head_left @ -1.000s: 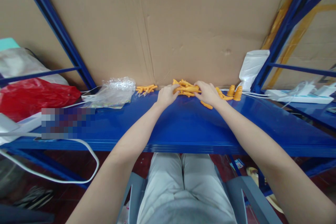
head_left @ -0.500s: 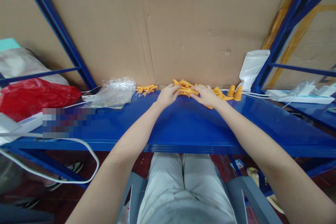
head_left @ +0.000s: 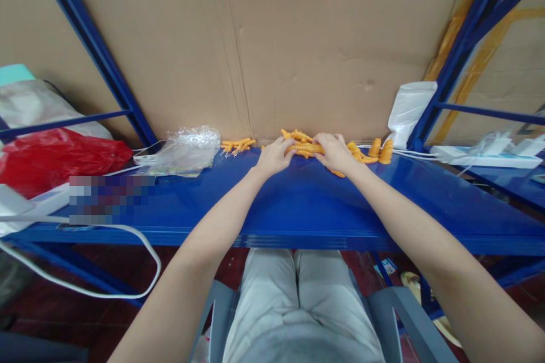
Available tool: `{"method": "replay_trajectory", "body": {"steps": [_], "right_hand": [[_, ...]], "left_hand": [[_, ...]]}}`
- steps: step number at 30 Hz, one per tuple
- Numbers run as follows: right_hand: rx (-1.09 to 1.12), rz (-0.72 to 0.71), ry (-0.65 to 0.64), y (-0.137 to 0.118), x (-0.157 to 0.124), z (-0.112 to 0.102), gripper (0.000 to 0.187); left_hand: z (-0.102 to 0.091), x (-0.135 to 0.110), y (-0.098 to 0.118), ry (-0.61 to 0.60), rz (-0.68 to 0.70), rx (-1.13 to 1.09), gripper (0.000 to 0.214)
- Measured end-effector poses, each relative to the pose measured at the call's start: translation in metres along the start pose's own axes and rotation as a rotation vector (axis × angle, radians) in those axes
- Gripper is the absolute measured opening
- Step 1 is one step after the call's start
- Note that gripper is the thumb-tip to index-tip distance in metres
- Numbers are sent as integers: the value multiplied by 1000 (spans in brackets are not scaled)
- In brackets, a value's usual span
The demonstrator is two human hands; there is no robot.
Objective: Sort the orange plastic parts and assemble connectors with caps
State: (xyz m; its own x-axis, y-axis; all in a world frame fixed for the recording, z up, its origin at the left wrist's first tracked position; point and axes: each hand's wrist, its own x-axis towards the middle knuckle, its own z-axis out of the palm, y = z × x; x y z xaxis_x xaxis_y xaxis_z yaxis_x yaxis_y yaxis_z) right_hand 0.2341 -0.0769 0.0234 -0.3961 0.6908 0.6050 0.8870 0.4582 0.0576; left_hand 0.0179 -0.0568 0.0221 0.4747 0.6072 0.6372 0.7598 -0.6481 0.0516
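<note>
A heap of small orange plastic pieces (head_left: 303, 142) lies at the back of the blue shelf (head_left: 298, 204), against a cardboard wall. My left hand (head_left: 275, 157) and my right hand (head_left: 335, 151) are both closed on one long orange piece (head_left: 307, 148) at the front of the heap, one at each end. More orange pieces (head_left: 360, 153) lie just right of my right hand, and two stand upright (head_left: 381, 148) further right. A smaller bunch of orange pieces (head_left: 236, 144) lies left of my left hand.
A crumpled clear plastic bag (head_left: 181, 150) lies left of the pieces. A red bag (head_left: 55, 156) and white cable (head_left: 85, 289) are at the far left. A white pouch (head_left: 409, 108) and a white power strip (head_left: 481, 156) sit at the right. Blue rack posts (head_left: 97, 57) flank the shelf.
My hands have drawn closer on the heap and closed on one orange piece; my right hand's fingers curled from flat to gripping.
</note>
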Motion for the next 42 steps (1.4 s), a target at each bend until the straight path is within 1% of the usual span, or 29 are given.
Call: {"method": "replay_trajectory", "body": {"steps": [3, 6, 11, 15, 20, 24, 26, 31, 36, 42], "right_hand": [[37, -15, 4, 1, -1, 2, 29], [54, -35, 9, 2, -1, 4, 37], [33, -20, -66, 2, 1, 8, 42], [53, -5, -86, 3, 2, 10, 40], [61, -47, -26, 4, 1, 8, 31], [25, -14, -19, 2, 0, 3, 27], [17, 0, -32, 0, 0, 1, 28], [50, -22, -44, -3, -1, 2, 39], [55, -23, -69, -1, -1, 8, 33], [49, -15, -47, -1, -1, 3, 28]], "left_hand": [[0, -1, -1, 3, -8, 2, 28], [-1, -1, -3, -7, -23, 23, 29], [-1, -1, -5, -7, -18, 28, 28], [-1, -2, -4, 2, -7, 33, 28], [1, -1, -4, -17, -7, 32, 29], [3, -1, -5, 2, 7, 9, 29], [3, -1, -5, 10, 7, 4, 28], [2, -2, -7, 18, -11, 12, 27], [1, -2, -6, -6, -19, 20, 27], [1, -2, -2, -17, 1, 11, 28]]}}
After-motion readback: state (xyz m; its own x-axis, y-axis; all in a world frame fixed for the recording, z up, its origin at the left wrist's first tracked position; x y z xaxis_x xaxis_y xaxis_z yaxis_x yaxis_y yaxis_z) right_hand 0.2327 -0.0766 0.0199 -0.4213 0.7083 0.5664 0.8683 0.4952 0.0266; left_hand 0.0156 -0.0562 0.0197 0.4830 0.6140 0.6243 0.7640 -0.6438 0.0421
